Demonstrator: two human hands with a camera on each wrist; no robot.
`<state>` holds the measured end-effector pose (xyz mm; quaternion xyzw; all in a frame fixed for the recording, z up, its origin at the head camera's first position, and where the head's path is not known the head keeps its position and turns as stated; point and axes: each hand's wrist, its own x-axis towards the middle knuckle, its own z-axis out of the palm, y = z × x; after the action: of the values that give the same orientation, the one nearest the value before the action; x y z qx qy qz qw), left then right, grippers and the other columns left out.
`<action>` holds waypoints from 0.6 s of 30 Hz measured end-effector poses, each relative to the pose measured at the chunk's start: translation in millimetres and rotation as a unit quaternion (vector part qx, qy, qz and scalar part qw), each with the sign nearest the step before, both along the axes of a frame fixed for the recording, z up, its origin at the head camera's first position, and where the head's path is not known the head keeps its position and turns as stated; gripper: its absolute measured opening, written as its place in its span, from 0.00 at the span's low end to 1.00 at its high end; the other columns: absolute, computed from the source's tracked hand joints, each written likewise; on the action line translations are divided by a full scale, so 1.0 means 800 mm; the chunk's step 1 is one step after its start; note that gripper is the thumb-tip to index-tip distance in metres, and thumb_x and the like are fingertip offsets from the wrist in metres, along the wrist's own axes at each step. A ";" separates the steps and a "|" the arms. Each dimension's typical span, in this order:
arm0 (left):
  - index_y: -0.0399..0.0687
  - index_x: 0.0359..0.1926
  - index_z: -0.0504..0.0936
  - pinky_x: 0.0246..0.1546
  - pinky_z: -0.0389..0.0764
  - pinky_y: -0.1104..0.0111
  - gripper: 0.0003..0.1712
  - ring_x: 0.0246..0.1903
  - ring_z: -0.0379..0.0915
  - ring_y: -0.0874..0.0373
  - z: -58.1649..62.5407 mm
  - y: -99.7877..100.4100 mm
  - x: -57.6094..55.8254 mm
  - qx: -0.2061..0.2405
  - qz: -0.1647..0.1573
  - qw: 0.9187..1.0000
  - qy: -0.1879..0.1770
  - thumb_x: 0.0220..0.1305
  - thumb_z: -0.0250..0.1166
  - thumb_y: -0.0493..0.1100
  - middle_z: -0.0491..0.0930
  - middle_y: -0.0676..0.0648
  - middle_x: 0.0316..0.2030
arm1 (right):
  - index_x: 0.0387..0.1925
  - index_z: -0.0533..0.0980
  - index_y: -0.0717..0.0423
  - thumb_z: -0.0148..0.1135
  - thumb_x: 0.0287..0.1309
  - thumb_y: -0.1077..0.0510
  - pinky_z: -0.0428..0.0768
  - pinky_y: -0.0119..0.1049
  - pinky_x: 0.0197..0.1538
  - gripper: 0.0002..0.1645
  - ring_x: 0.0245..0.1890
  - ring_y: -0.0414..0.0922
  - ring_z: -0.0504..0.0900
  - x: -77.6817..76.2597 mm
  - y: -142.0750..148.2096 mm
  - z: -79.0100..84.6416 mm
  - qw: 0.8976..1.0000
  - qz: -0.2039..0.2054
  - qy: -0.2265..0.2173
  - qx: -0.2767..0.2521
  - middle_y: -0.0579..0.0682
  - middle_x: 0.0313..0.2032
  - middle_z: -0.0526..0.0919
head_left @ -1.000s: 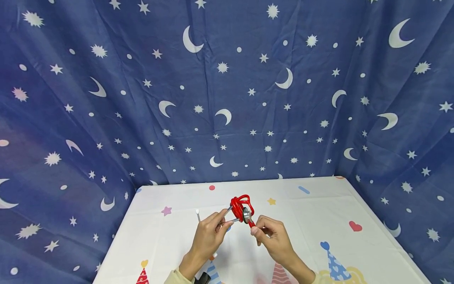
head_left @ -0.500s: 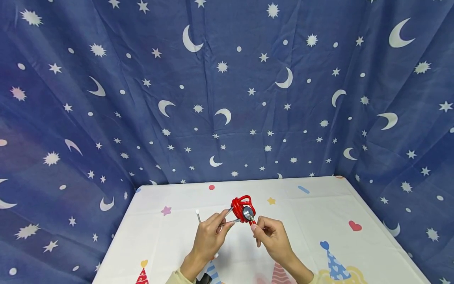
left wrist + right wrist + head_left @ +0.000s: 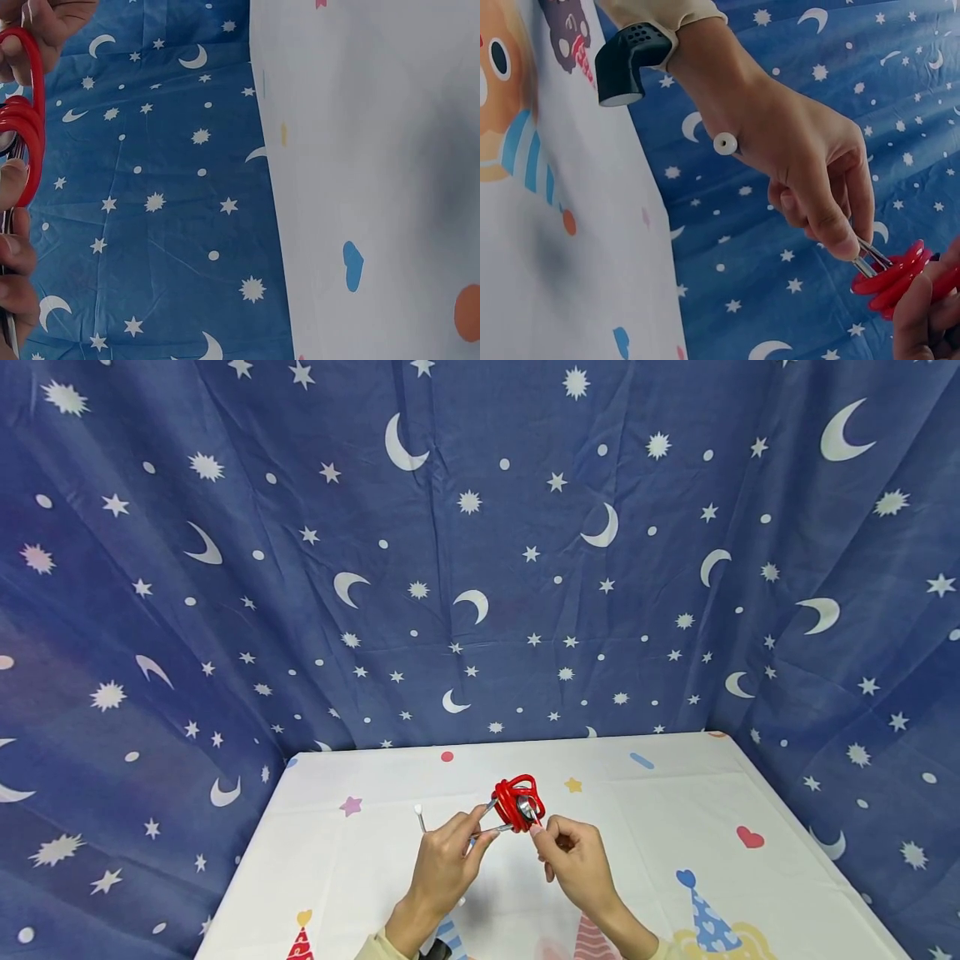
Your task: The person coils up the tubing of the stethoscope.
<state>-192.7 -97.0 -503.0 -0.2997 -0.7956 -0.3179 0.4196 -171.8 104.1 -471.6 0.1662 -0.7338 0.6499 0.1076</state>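
Between the two hands, above the table, is a stethoscope with glossy red tubing [image 3: 507,803] wound in several tight coils. My left hand [image 3: 444,864] pinches its metal ear tubes [image 3: 865,265] between thumb and fingers. One white ear tip [image 3: 418,808] sticks up behind that hand, and another white ear tip [image 3: 724,143] shows by the wrist in the right wrist view. The round silver chest piece [image 3: 526,808] lies against the coils, inside a loop of tubing. My right hand [image 3: 581,864] pinches the red tube just below the chest piece; its curled fingers partly hide the grip.
A white tablecloth [image 3: 645,802] printed with party hats, hearts and stars covers the table. Behind and at both sides hangs a blue curtain [image 3: 480,560] with moons and stars. A dark wrist device [image 3: 634,64] sits at the left sleeve.
The chest piece has turned from edge-on to more face-on and moved in against the red coils, into the loop. The right hand moved slightly with it; the left still holds the ear tubes.
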 end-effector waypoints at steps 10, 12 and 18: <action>0.39 0.49 0.82 0.19 0.69 0.84 0.18 0.17 0.72 0.67 0.000 0.002 0.002 -0.026 0.002 0.999 0.027 0.61 0.69 0.43 0.78 0.55 0.23 | 0.15 0.73 0.57 0.64 0.62 0.61 0.70 0.32 0.12 0.20 0.08 0.36 0.68 -0.003 -0.006 0.003 0.998 -0.055 -0.042 -0.006 0.56 0.16 0.75; 0.40 0.49 0.82 0.18 0.69 0.84 0.18 0.17 0.71 0.68 0.000 0.002 0.000 -0.026 0.005 0.999 0.028 0.61 0.69 0.43 0.78 0.55 0.23 | 0.17 0.75 0.57 0.65 0.62 0.60 0.72 0.33 0.13 0.18 0.09 0.37 0.69 -0.004 -0.006 0.002 0.997 -0.066 -0.042 -0.009 0.56 0.18 0.77; 0.39 0.49 0.82 0.18 0.68 0.84 0.18 0.16 0.71 0.66 -0.001 -0.001 -0.001 -0.027 0.008 0.999 0.018 0.60 0.69 0.43 0.79 0.55 0.23 | 0.25 0.81 0.58 0.63 0.63 0.61 0.79 0.36 0.19 0.10 0.14 0.39 0.75 -0.003 -0.006 0.004 0.998 -0.050 -0.037 -0.016 0.54 0.24 0.81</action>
<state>-193.4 -97.6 -503.7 -0.3104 -0.7986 -0.2877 0.4279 -174.5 99.2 -468.7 0.1040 -0.7343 0.6609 0.1153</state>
